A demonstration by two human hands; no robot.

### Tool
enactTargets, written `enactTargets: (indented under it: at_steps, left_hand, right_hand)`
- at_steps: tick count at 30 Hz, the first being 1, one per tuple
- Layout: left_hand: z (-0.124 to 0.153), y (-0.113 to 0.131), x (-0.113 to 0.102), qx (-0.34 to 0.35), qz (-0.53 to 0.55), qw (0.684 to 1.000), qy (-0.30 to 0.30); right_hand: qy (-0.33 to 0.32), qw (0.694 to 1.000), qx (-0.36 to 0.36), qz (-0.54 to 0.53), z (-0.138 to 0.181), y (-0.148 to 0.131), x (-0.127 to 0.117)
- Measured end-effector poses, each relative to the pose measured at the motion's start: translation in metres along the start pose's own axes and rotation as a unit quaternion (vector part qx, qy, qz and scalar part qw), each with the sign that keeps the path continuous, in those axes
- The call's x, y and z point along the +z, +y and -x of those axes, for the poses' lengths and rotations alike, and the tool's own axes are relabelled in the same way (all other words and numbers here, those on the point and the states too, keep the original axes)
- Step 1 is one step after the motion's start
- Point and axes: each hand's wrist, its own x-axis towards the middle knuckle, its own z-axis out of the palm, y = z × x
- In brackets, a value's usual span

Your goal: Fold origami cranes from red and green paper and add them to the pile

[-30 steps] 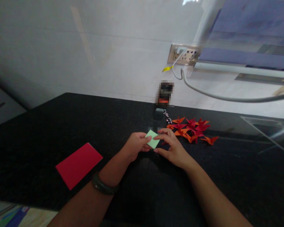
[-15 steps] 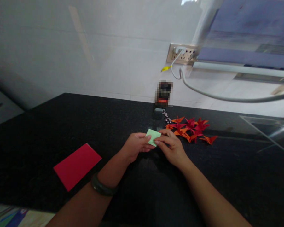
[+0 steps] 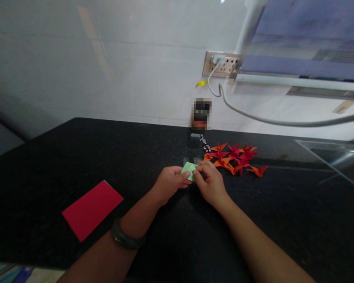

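A small folded piece of light green paper (image 3: 188, 168) is held just above the dark countertop, between both hands. My left hand (image 3: 171, 181) grips its left side, thumb on top and fingers underneath. At the right edge, my right hand (image 3: 210, 181) pinches the paper between thumb and fingers, and a fold there shows a slanted crease. Several red and orange paper cranes (image 3: 234, 159) lie in a cluster beyond my right hand. To the left of my left forearm lies a red rectangular stack of paper (image 3: 92, 210).
A phone-like object (image 3: 200, 114), pixelated, leans on the wall with a beaded strap (image 3: 205, 144) below it. A white cable (image 3: 253, 116) runs from the wall socket (image 3: 222, 65) to the right. A glass-like panel edge (image 3: 327, 163) borders the counter's right side.
The green paper, a flat square before, now shows a raised fold at its right. My right hand's fingers have closed in on that edge. The whole view has shifted slightly.
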Motion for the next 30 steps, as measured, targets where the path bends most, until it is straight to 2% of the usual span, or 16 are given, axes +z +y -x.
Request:
enactTargets:
  at_steps: [4,6,10,15,21,26,30]
  left_hand:
    - [0.000,0.001,0.001,0.000,-0.088,0.996,0.034]
    - [0.000,0.002,0.001,0.013,-0.108,0.993,0.041]
    - [0.002,0.003,0.001,0.034,-0.110,0.993,0.031]
    - [0.002,0.001,0.001,0.060,-0.140,0.988,-0.014]
    - [0.001,-0.001,-0.004,0.089,-0.150,0.985,-0.015]
    - [-0.003,-0.001,-0.010,0.078,-0.143,0.986,-0.047]
    - [-0.003,0.004,-0.012,0.070,-0.145,0.986,0.034]
  right_hand:
    - [-0.006,0.999,0.018,-0.032,0.000,-0.002,0.002]
    - [0.000,0.993,0.068,-0.092,0.001,-0.002,0.004]
    - [0.013,0.953,0.179,-0.245,0.001,0.002,0.006]
    - [-0.071,0.951,0.226,-0.199,0.001,0.000,0.004]
    - [-0.040,0.952,0.225,-0.204,0.001,-0.005,0.006]
    - [-0.093,0.961,0.178,-0.189,0.000,-0.002,0.000]
    - [-0.085,0.977,0.127,-0.150,0.000,0.001,-0.005]
